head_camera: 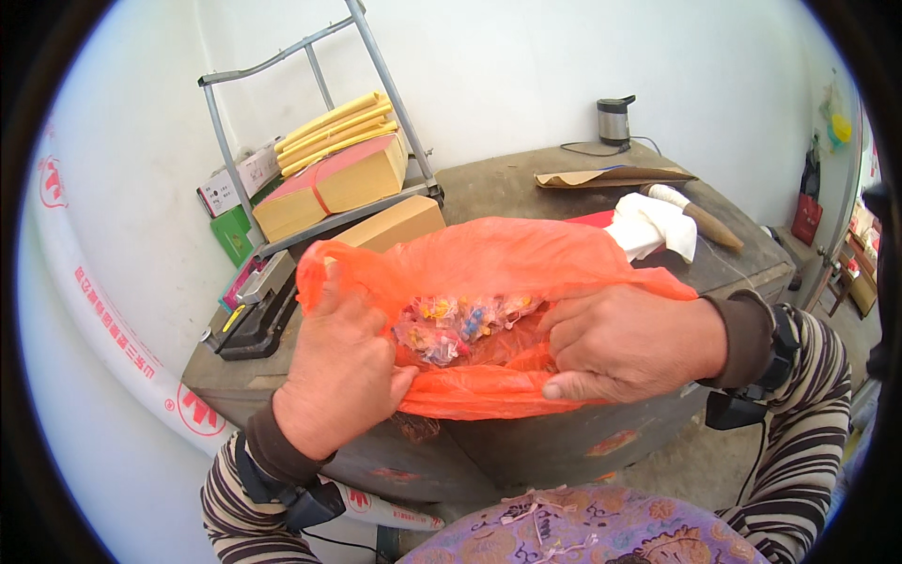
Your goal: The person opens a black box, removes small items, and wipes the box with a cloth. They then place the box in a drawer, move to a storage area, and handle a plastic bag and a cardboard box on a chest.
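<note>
A thin orange-red plastic bag (507, 247) is spread wide in front of me, its mouth facing up. My left hand (345, 359) grips the bag's rim on the left side. On the opposite side my right hand (620, 342) holds the rim, thumb outside and fingers reaching inside. Down in the bag lie small clear plastic packets (458, 324) with yellow, blue, pink and white contents, too small to make out exactly. Dark transparent plastic (416, 426) shows below the bag's near edge.
Behind the bag stands a grey wooden table (486, 180). A metal frame (394, 84) carries thick paper stacks (338, 183). To the left sits a heavy-duty stapler (257, 310); farther back are an electric kettle (614, 121), a thread cone (697, 211) and white cloth (652, 225).
</note>
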The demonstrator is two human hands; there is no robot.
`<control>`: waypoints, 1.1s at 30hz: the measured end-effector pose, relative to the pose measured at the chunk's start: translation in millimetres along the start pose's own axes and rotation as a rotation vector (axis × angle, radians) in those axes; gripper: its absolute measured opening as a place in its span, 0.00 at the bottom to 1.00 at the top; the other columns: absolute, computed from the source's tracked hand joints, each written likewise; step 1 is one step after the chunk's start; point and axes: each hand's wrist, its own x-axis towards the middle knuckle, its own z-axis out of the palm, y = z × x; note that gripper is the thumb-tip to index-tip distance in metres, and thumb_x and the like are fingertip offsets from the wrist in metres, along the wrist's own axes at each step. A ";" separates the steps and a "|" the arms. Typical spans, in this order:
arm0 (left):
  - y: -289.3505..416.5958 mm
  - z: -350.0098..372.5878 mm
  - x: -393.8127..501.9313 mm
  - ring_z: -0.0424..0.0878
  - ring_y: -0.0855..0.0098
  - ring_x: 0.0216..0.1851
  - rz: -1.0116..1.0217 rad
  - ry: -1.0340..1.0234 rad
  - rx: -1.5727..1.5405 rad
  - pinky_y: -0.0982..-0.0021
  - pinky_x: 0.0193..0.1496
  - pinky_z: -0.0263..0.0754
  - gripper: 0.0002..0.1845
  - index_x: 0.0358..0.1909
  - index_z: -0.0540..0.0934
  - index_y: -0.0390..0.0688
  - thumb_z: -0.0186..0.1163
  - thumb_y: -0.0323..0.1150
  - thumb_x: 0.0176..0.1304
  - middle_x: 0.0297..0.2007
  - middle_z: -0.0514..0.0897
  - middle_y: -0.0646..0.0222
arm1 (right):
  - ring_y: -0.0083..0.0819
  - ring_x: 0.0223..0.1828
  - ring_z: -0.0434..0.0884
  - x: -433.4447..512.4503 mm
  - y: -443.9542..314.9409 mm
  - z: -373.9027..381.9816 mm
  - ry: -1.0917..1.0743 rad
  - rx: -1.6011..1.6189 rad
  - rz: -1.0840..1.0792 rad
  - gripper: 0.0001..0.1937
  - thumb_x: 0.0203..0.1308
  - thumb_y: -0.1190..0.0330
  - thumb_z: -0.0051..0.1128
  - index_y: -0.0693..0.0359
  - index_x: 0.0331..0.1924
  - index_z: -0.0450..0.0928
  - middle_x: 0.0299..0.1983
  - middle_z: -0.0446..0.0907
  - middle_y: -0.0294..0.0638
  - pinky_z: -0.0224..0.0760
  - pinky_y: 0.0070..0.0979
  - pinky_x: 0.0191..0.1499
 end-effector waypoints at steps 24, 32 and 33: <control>-23.0 38.7 13.7 0.85 0.61 0.35 -0.263 0.032 -0.737 0.53 0.66 0.71 0.08 0.40 0.90 0.42 0.68 0.35 0.67 0.29 0.89 0.65 | 0.52 0.28 0.79 5.8 -6.6 0.3 -0.072 -0.112 0.114 0.24 0.77 0.57 0.51 0.64 0.24 0.79 0.22 0.79 0.51 0.75 0.47 0.38; -36.5 47.8 8.9 0.83 0.68 0.31 -0.431 -0.020 -1.035 0.69 0.39 0.76 0.12 0.45 0.88 0.35 0.67 0.34 0.69 0.29 0.86 0.57 | 0.55 0.22 0.79 5.4 -0.4 2.9 -0.002 -0.118 0.034 0.25 0.76 0.58 0.49 0.65 0.22 0.79 0.18 0.77 0.53 0.74 0.49 0.32; -36.8 48.9 8.4 0.83 0.69 0.31 -0.422 -0.007 -1.052 0.69 0.38 0.76 0.12 0.45 0.88 0.35 0.67 0.34 0.69 0.29 0.85 0.56 | 0.55 0.22 0.79 5.8 -0.5 2.7 -0.011 -0.127 0.042 0.25 0.76 0.58 0.49 0.65 0.22 0.79 0.19 0.78 0.53 0.74 0.49 0.32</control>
